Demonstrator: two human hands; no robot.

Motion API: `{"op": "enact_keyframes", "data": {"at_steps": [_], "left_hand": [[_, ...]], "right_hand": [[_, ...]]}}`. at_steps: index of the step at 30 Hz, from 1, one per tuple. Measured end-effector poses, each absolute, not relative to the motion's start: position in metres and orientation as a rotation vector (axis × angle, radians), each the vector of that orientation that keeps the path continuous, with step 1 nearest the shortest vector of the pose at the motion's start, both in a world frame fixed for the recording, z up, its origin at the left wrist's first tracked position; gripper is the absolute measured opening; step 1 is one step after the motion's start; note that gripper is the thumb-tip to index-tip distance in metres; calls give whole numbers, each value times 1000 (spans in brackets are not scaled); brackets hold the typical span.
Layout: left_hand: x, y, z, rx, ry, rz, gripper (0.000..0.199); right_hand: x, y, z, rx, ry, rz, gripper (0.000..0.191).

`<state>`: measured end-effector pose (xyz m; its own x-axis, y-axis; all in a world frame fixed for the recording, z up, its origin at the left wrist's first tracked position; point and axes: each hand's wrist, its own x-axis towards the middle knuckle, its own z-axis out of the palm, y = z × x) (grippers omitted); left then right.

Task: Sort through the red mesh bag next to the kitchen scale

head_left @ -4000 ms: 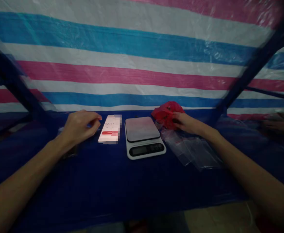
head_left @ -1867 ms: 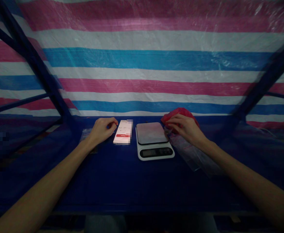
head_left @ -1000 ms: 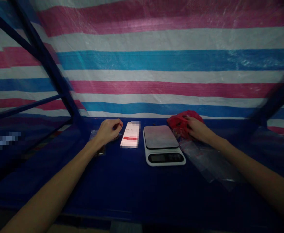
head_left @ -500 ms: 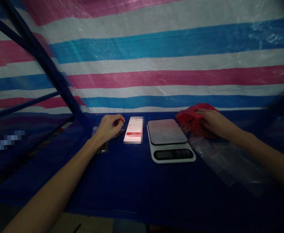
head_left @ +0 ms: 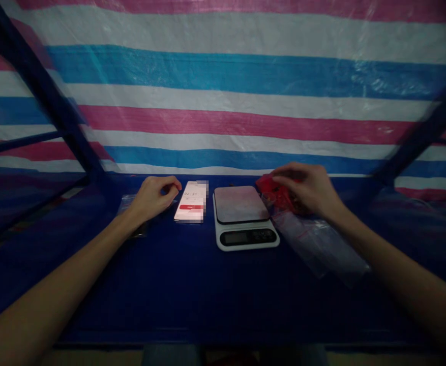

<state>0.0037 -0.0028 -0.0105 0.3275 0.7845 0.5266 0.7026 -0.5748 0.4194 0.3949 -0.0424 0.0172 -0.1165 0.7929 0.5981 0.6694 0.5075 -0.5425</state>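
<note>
My left hand (head_left: 156, 196) is over the left part of the blue table, thumb and fingertips pressed together, beside a lit phone (head_left: 191, 202); anything between them is too small to see. Under and beside its wrist lies a small clear bag (head_left: 126, 202) with dark contents. My right hand (head_left: 308, 187) is over a red bag (head_left: 267, 186), its fingers curled at the bag's top edge; the fingertips seem pinched, but what they hold cannot be made out. Between phone and red bag sits a white kitchen scale (head_left: 245, 240) with a bare metal plate.
Clear plastic zip bags (head_left: 314, 244) lie right of the scale, below my right hand. Blue metal frame bars (head_left: 60, 109) rise on both sides of the blue table (head_left: 192, 290). A striped plastic sheet (head_left: 223, 71) hangs behind.
The view has turned to the right, so the things appear further left. My right hand has lifted from in the red bag to its top, and the bag sits lower and flatter.
</note>
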Motion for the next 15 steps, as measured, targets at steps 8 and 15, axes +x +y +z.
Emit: {"op": "enact_keyframes", "data": {"at_steps": [8, 15], "left_hand": [[6, -6, -8, 2444, 1411, 1011, 23], [5, -4, -10, 2462, 1406, 1015, 23]], "right_hand": [[387, -31, -16, -1131, -1827, 427, 16], [390, -33, -12, -1173, -1794, 527, 22]]}}
